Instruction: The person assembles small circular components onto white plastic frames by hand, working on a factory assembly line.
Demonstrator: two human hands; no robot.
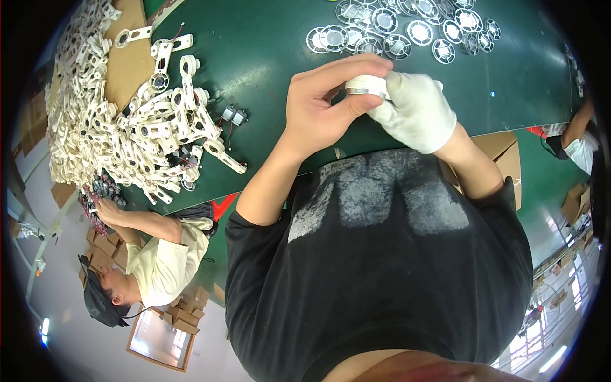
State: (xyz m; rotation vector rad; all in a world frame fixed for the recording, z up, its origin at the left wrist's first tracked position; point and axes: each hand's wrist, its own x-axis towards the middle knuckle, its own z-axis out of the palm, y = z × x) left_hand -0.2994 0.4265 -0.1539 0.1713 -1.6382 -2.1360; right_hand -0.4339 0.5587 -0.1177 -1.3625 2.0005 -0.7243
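Observation:
Close to the near edge of the green table [273, 83], my two hands meet around a white plastic part with a round end and a silver ring [366, 86]. My bare left hand [321, 105] grips it between the thumb below and the fingers above. From the other side my right hand [420, 111], in a white glove, closes on the same part and hides its right portion. Beyond my hands lie several loose silver spoked rings [397, 46].
A big heap of white plastic arm-shaped parts [149, 130] covers the table's left side, beside a cardboard sheet [127, 54]. Small motors with wires [234, 115] lie near it. A co-worker [162, 261] works at left; another person [578, 137] is far right. An open carton [499, 159] stands by my right elbow.

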